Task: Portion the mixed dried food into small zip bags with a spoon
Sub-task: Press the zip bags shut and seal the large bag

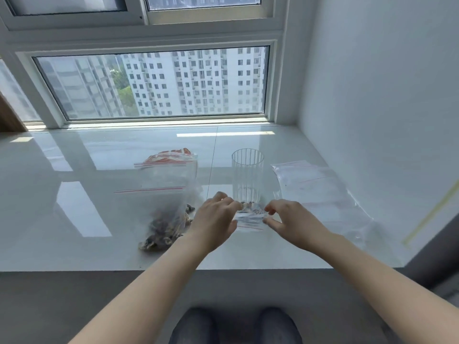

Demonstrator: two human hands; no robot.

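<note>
Small zip bag (249,218), part-filled: pinched by left hand (215,220) at 9 o'clock, right hand (289,222) at 3 o'clock; ribbed glass (247,176) at 12.

Both hands (215,220) (290,220) forward, fingers pinching

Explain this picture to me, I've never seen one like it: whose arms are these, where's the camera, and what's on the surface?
The camera is worn on a person's head, looking down at their own arms. The left hand and right hand pinch a small zip bag holding a little dried food. On the glossy white sill lie a large zip bag of mixed dried food, a ribbed clear glass and spare empty zip bags. No spoon is visible.
</note>
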